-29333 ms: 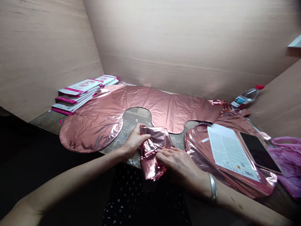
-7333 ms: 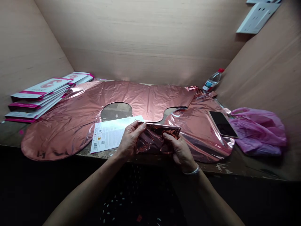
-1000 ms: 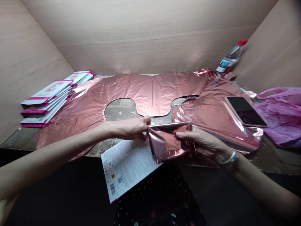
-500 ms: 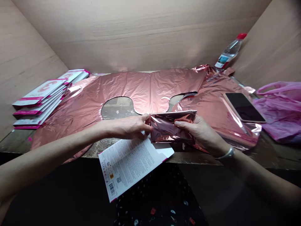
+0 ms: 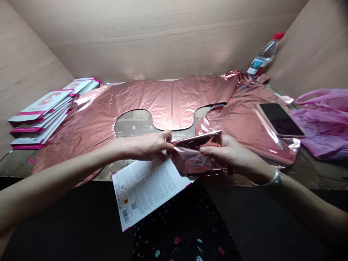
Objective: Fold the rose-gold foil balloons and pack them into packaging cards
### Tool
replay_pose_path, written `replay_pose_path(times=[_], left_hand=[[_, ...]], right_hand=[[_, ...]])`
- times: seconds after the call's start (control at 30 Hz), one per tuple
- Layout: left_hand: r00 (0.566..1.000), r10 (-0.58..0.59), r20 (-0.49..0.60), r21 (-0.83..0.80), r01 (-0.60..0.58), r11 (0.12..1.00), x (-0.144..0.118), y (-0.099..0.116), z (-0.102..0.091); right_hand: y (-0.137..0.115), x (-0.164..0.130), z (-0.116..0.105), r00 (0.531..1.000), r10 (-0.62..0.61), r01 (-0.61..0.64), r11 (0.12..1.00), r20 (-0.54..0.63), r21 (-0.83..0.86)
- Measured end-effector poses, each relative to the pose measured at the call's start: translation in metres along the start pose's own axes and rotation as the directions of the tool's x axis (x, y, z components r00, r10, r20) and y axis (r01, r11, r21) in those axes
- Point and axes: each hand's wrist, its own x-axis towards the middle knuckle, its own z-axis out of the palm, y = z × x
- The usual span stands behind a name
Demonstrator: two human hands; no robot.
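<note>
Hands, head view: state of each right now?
Left hand: closed, pinching the left end of the folded foil balloon over the printed card.
Right hand: closed on the same balloon.

A: What colour is the folded foil balloon (image 5: 197, 156)?

B: Shiny rose gold, the same as the flat foil sheet (image 5: 152, 99) spread toward the tabletop's far edge.

A: And the printed card (image 5: 146, 188)?

B: White with fine black print, a barcode and a magenta rim. The stacked cards (image 5: 46, 112) at the left edge are white with magenta bands.

A: At the right edge?

B: A black phone (image 5: 281, 119), a pink-purple plastic bag (image 5: 323, 123), and in the far right corner a clear bottle (image 5: 262, 58) with a red cap.
</note>
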Motion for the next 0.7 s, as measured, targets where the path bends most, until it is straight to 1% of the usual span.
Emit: replay_pose_path(times=[0.07,0.13,0.23,0.33,0.5,0.57,0.7], left_hand=[[1.000,-0.003,0.014,-0.007,0.003,1.000,0.000,0.001,0.002],[1.000,0.007,0.017,-0.023,-0.007,1.000,0.001,0.001,0.004],[0.999,0.040,0.010,-0.068,-0.039,0.997,0.003,-0.001,0.008],[0.998,0.057,0.012,-0.075,-0.056,0.996,0.005,-0.001,0.009],[0.999,0.043,0.006,-0.060,-0.043,0.997,0.010,0.001,0.007],[0.999,0.051,0.014,-0.069,-0.050,0.996,0.012,0.003,0.007],[0.998,0.064,0.028,-0.107,-0.061,0.992,0.017,0.009,0.006]], right_hand=[[0.000,0.005,-0.006,0.995,0.037,-0.043,0.997,0.096,0.062],[-0.001,0.008,-0.011,0.987,0.052,-0.063,0.996,0.153,0.066],[-0.003,0.013,-0.019,0.979,0.110,-0.109,0.994,0.173,-0.017],[-0.001,0.018,-0.030,0.966,0.161,-0.141,0.984,0.201,-0.109],[0.003,0.023,-0.044,0.971,0.107,-0.083,0.989,0.211,-0.122],[0.003,0.025,-0.043,0.969,0.097,-0.065,0.987,0.227,-0.146],[0.001,0.033,-0.035,0.946,0.104,-0.047,0.981,0.308,-0.186]])
